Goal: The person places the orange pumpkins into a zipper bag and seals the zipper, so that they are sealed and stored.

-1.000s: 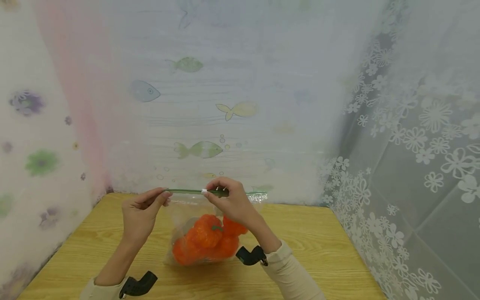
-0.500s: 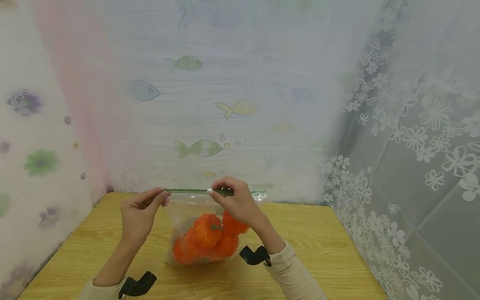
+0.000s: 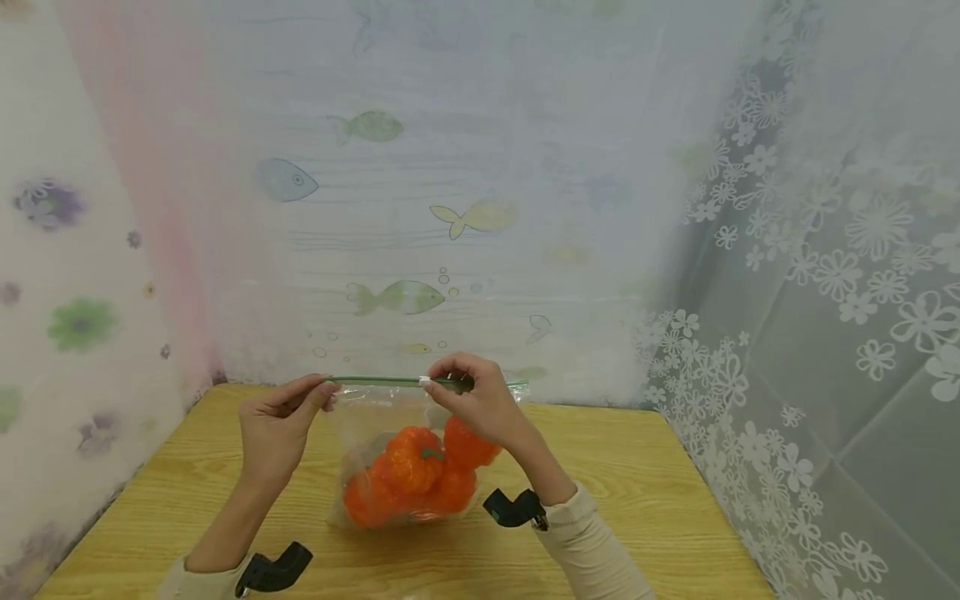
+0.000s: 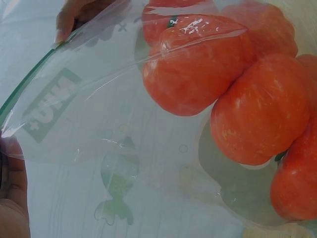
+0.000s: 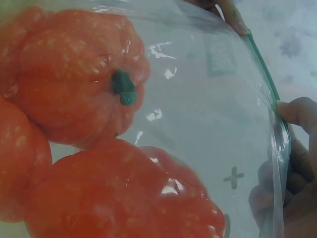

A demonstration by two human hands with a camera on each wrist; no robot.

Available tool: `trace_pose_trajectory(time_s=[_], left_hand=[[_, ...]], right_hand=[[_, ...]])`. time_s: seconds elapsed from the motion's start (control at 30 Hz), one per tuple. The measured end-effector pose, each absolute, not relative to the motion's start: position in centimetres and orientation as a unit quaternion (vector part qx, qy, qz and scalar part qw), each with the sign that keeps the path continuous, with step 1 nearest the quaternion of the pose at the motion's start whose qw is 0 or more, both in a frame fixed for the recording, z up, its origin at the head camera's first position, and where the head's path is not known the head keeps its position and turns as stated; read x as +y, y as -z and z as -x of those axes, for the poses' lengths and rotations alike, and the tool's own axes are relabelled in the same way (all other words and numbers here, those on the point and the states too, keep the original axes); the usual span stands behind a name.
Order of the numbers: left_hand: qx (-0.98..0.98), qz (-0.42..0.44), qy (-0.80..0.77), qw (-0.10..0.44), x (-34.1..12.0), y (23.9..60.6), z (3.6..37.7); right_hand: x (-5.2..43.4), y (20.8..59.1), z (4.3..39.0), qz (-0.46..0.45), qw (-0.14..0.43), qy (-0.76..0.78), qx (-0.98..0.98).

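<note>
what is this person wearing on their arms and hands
Both hands are bare, no gloves or rings visible. The left hand and right hand come out of cream long sleeves, each wrist carrying a black camera mount.

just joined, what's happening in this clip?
A person holds a clear zip bag of orange pumpkins upright on the wooden table. The left hand pinches the left end of the green zip strip; the right hand pinches the white slider partway along it. Part of the strip extends to the right beyond the slider.
</note>
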State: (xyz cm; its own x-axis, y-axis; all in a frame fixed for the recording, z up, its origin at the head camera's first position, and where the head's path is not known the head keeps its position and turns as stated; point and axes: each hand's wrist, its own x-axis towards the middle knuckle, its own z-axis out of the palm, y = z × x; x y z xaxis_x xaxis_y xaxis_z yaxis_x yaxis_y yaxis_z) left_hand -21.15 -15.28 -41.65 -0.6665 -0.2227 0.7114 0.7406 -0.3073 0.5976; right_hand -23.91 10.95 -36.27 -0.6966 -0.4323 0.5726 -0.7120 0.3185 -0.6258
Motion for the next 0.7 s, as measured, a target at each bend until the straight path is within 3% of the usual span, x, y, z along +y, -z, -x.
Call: trace_pose_trajectory(time_s=[0.7], left_hand=[[-0.512, 0.268, 0.755, 0.31, -15.65, 41.52, 20.76]], right_hand=[[11.73, 35.77, 23.16, -0.346, 0.147, -0.463, -0.803]])
